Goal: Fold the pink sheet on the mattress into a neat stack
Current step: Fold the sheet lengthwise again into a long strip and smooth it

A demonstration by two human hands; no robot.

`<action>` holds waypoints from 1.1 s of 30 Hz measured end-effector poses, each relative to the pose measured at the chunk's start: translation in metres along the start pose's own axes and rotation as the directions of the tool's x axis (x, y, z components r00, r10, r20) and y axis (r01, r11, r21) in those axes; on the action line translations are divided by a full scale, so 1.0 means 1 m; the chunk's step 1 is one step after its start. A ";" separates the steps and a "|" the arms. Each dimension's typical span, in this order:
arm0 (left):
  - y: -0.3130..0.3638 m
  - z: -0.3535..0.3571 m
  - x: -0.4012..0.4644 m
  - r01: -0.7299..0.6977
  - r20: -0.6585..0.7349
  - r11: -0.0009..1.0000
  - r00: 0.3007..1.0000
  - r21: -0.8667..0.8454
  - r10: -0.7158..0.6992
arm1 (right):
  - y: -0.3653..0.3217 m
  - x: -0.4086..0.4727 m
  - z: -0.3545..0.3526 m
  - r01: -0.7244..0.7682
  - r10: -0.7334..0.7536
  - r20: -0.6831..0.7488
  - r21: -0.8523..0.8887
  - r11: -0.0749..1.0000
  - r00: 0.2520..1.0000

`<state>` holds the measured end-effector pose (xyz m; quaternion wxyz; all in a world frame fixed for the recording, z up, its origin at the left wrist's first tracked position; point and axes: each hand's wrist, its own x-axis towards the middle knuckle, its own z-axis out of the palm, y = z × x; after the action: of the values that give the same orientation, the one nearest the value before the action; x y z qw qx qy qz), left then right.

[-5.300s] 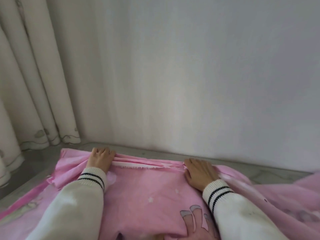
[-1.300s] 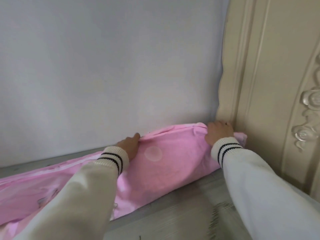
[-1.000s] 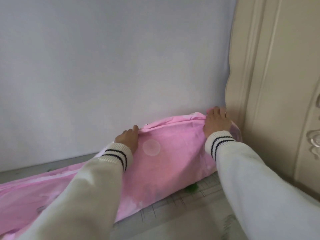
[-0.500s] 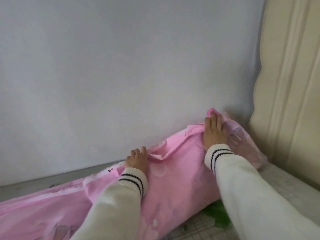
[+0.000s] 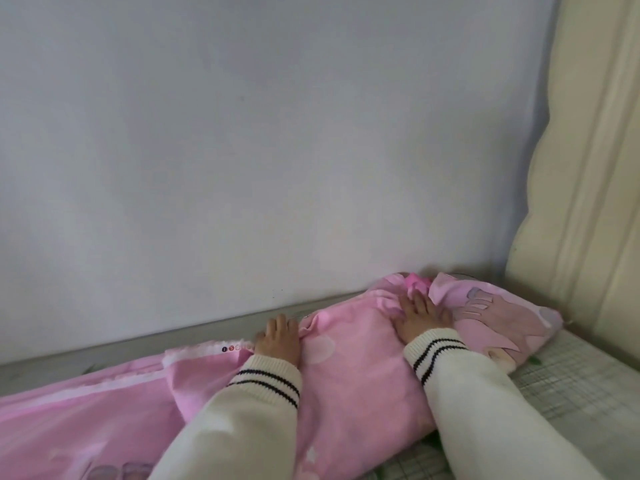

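The pink sheet (image 5: 349, 382), printed with pale circles and cartoon shapes, lies in a long folded band along the wall side of the mattress (image 5: 568, 382). My left hand (image 5: 278, 337) rests palm down on its far edge, fingers pointing toward the wall. My right hand (image 5: 420, 315) presses flat on the sheet near its bunched right end, fingers spread. Both arms wear white sleeves with black-striped cuffs. The sheet's right corner (image 5: 502, 317) lies rumpled close to the headboard.
A plain grey-white wall (image 5: 277, 150) rises directly behind the sheet. A cream padded headboard (image 5: 588, 185) stands at the right. The mattress shows a grey check pattern at lower right. A narrow grey ledge (image 5: 138, 344) runs along the wall's foot.
The raised right end of the sheet has come down flat onto the mattress. Both hands have lowered with it and now lie flat on the fabric.
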<state>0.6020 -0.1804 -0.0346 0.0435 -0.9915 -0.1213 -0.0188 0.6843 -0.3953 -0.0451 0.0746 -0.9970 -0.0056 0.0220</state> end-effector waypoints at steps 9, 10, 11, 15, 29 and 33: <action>0.008 -0.021 -0.009 -0.086 0.017 0.991 0.996 0.102 0.085 | 0.018 -0.018 -0.017 0.088 -0.079 -0.085 0.105 0.991 0.993; 0.010 -0.025 -0.011 -0.103 0.007 0.990 0.995 0.099 0.103 | 0.021 -0.023 -0.020 0.083 -0.070 -0.117 0.107 0.991 0.991; 0.011 -0.029 -0.013 -0.121 -0.010 0.988 0.992 0.092 0.123 | 0.024 -0.026 -0.024 0.081 -0.065 -0.138 0.110 0.991 0.988; 0.017 -0.039 -0.026 -0.194 -0.040 0.975 0.979 0.105 0.199 | 0.033 -0.040 -0.041 0.111 -0.072 -0.237 0.155 0.982 0.969; 0.054 -0.047 -0.081 -0.334 0.059 0.943 0.941 -0.007 0.333 | 0.055 -0.071 -0.044 -0.308 0.322 -0.126 0.121 0.944 0.938; 0.058 -0.038 -0.091 -0.325 0.098 0.944 0.940 -0.051 0.328 | 0.055 -0.078 -0.036 -0.424 0.433 -0.007 0.182 0.887 0.902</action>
<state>0.5264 -0.2613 -0.0063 0.0227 -0.9981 0.0429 0.0390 0.6089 -0.4562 -0.0141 0.1556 -0.9633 0.2182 0.0146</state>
